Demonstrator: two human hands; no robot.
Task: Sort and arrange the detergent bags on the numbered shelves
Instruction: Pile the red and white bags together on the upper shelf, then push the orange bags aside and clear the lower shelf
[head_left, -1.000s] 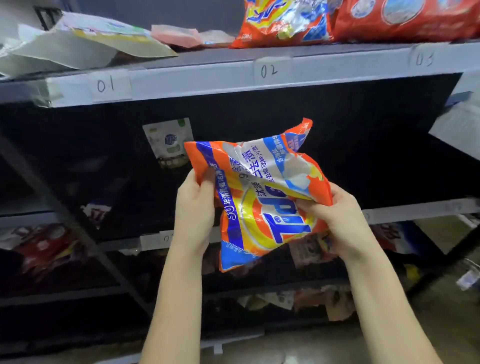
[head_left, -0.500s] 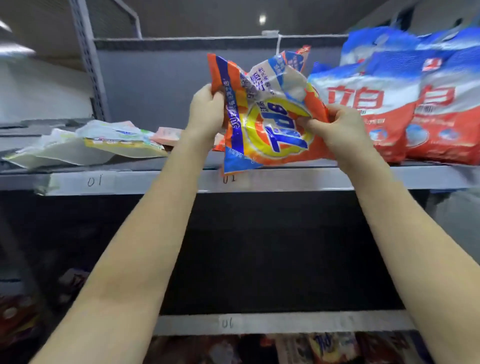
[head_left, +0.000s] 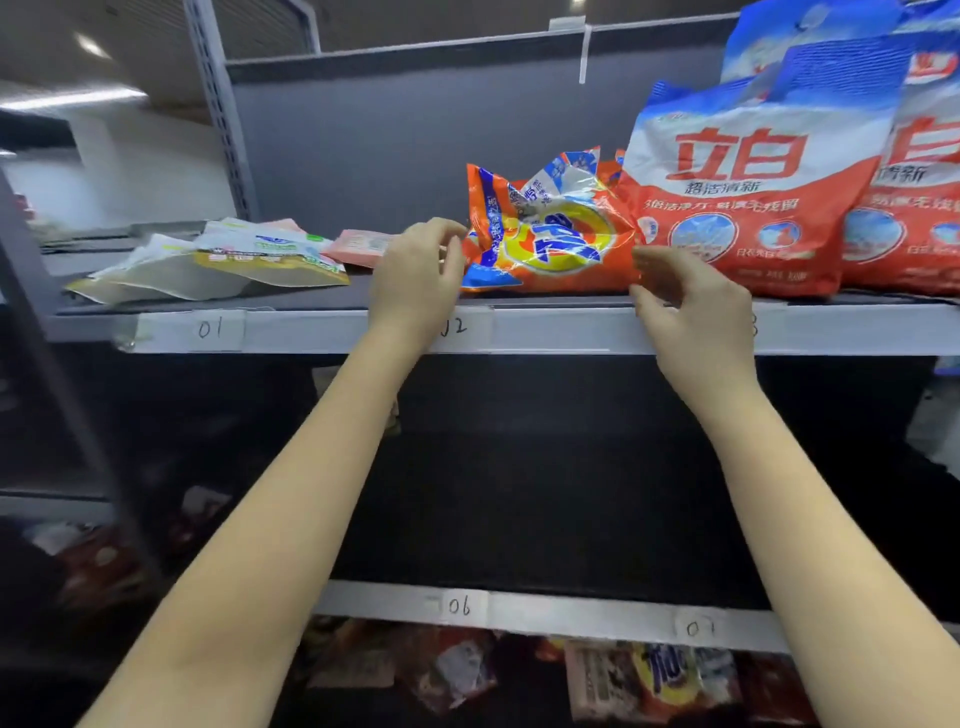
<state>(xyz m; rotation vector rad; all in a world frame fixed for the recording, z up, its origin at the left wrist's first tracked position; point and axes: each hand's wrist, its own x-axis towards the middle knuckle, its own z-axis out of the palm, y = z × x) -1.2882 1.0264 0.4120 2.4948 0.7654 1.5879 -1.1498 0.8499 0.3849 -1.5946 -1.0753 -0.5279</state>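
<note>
A crumpled orange Tide detergent bag (head_left: 550, 244) stands on the top shelf (head_left: 561, 330), above the label 02, leaning against a larger red and blue detergent bag (head_left: 748, 202). My left hand (head_left: 415, 275) hovers at the Tide bag's left edge, fingers loosely curled, fingertips at or just off the wrapper. At the bag's lower right corner is my right hand (head_left: 685, 301), fingers also loosely curled and holding nothing that I can see.
Flat white and yellow pouches (head_left: 218, 260) and a pink packet (head_left: 358, 247) lie over label 01. Another red bag (head_left: 914, 208) stands at the far right. Labels 06 and 07 mark the lower shelf rail (head_left: 545, 613), with several packets below it.
The Tide bag went from being held up in both hands to standing on the top shelf at 02. Both hands have let go and drawn back slightly.
</note>
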